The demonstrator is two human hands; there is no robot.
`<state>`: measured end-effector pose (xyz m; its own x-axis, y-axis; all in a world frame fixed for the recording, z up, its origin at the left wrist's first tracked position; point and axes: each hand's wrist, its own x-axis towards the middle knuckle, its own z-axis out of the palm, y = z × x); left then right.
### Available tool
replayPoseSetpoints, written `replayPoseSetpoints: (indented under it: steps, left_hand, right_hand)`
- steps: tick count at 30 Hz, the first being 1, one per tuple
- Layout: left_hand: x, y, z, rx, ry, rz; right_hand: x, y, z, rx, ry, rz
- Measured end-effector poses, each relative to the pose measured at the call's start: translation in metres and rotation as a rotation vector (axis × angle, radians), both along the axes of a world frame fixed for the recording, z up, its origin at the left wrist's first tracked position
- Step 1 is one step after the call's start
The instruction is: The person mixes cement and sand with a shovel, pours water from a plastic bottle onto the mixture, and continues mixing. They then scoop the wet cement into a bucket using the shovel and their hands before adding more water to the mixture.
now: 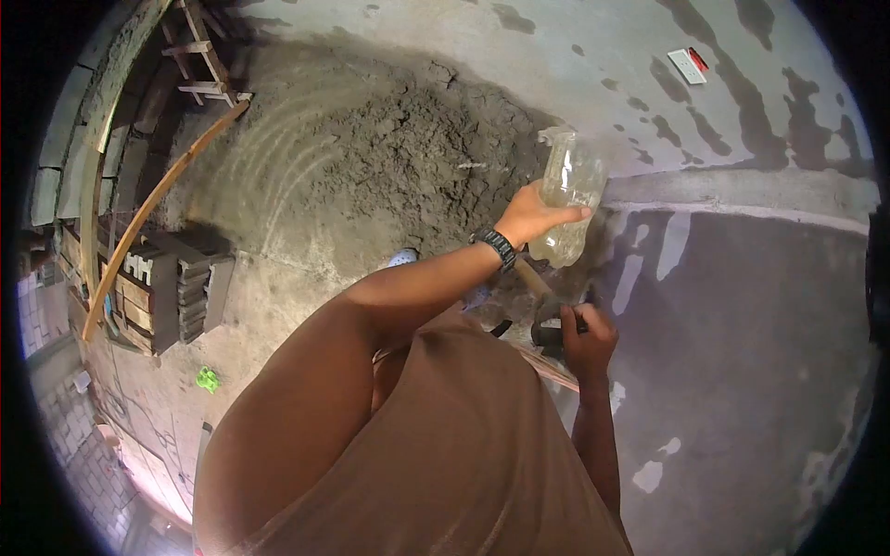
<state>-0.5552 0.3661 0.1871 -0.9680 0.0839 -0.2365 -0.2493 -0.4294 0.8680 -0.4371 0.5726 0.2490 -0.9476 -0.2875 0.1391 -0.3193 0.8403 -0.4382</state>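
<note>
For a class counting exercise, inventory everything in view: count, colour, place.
Bottle: one, clear, left hand
Unclear object: one, dark, by right hand
Wet mix: one heap, grey, top centre
Wall plate: one, white, upper right
Small item: one, red, beside plate
Long strip: one, orange, left
Wooden frame: one, brown, upper left
Slabs: several, grey, left
Crumpled scrap: one, green, left
Shirt: one, brown, bottom
Watch: one, black, left wrist
Hands: two, bare, right of centre

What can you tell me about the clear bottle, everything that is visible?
The bottle is see-through, apparently plastic, with shiny highlights and a cloudy, yellowish tint toward its lower part in the picture. Its upper end there looks uneven, perhaps cut; whether it holds liquid is unclear. The left hand grips it, thumb across its side. In view, it overlaps the right edge of the gray, wet-looking mix.
</note>
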Motion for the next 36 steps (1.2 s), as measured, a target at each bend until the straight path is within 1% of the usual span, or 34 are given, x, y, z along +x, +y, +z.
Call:
replayPoseSetpoints:
  steps: [4,10,11,12,15,19,22,25,29,32,34,36]
  left_hand:
    - [0.004,0.000,-0.009,0.000,-0.008,0.012]
    - [0.008,-0.015,-0.007,-0.010,-0.027,0.033]
    - [0.009,-0.017,-0.007,0.027,-0.018,0.057]
    - [0.010,-0.019,-0.007,0.066,-0.010,0.081]
    - [0.011,-0.027,-0.013,0.023,-0.040,0.104]
    - [0.019,-0.040,-0.011,0.048,-0.040,0.172]
    - [0.026,-0.052,-0.011,0.023,-0.093,0.156]
    - [0.030,-0.059,-0.018,0.081,-0.069,0.272]
    - [0.039,-0.073,-0.027,0.070,-0.107,0.278]
    - [0.046,-0.078,-0.033,0.064,-0.077,0.288]
    - [0.048,-0.081,-0.033,0.004,-0.095,0.308]
    - [0.056,-0.088,-0.026,0.025,-0.114,0.334]
  right_hand:
    - [-0.001,-0.002,0.001,-0.025,0.008,0.009]
    - [-0.003,0.001,-0.002,-0.019,0.065,0.026]
    - [-0.004,0.001,-0.002,-0.022,0.066,0.029]
    - [-0.004,0.001,-0.002,-0.026,0.047,0.008]
    - [-0.005,-0.001,0.000,-0.011,-0.010,-0.039]
    - [-0.006,-0.004,0.001,0.010,-0.086,-0.131]
    - [-0.008,0.000,-0.004,-0.020,-0.058,-0.133]
    - [-0.009,-0.008,0.004,-0.059,-0.091,-0.160]
    - [-0.015,0.002,-0.006,-0.072,-0.061,-0.116]
    - [-0.018,0.001,-0.004,-0.077,-0.061,-0.119]
    - [-0.022,0.004,-0.006,-0.121,-0.069,-0.135]
    - [-0.022,0.003,-0.005,-0.100,-0.070,-0.131]
